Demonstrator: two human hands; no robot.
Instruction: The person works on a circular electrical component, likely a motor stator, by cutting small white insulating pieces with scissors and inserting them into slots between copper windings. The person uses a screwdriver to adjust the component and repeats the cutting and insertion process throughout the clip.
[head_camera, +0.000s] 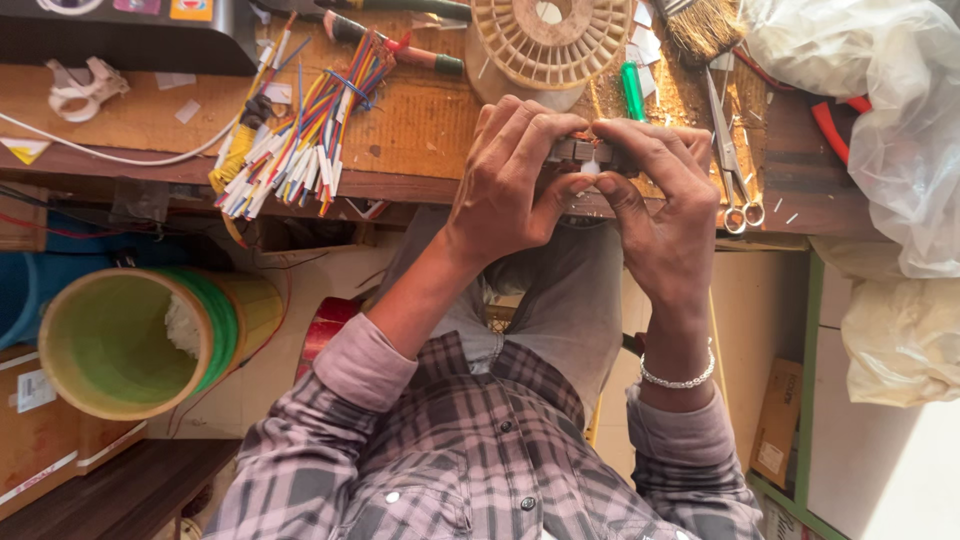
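Observation:
Both my hands are closed around a small dark grey ring-shaped metal part (580, 151) held at the front edge of a wooden workbench (420, 130). My left hand (515, 175) grips it from the left with fingers curled over the top. My right hand (660, 200) pinches it from the right, thumb pressing a small white strip against the part. Most of the part is hidden by my fingers. A silver bracelet (678, 380) circles my right wrist.
A bundle of coloured wires with white tips (295, 140) lies to the left. A cream plastic spool (550, 40), green marker (633, 92), brush (700, 25), scissors (735, 165) and plastic bags (880, 110) crowd the bench. A green-yellow tube (140, 340) stands below left.

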